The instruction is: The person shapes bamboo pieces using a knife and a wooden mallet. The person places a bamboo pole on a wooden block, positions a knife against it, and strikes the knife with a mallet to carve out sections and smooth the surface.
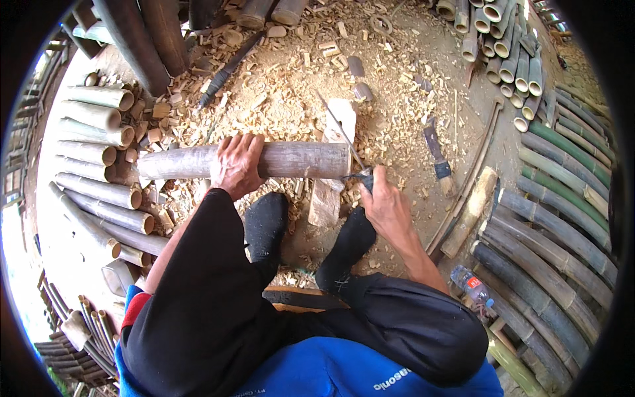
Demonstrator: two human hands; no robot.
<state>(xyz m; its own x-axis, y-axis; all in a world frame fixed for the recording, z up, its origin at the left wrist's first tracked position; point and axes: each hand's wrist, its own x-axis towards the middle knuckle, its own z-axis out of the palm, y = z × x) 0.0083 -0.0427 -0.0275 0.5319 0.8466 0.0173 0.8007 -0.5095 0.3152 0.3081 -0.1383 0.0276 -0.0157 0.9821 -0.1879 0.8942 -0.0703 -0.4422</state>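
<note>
A thick brown bamboo section [304,159] lies crosswise in front of me over a pale wooden block [324,204]. My left hand [238,162] is closed over the bamboo left of its middle, fingers curled across the top. My right hand [383,202] is closed on the dark handle of a long, thin-bladed knife [340,127] at the bamboo's right end. The blade slants up and left past that end, over the far part of the block. Whether its edge touches the bamboo I cannot tell. My feet in dark socks rest on either side of the block.
Wood shavings [291,86] cover the ground. Cut bamboo pieces [99,116] line the left, with bundled tubes [509,59] far right and long poles [549,258] near right. A dark-handled tool [228,73] and another bladed tool [436,152] lie beyond. A plastic bottle [473,288] rests near my right knee.
</note>
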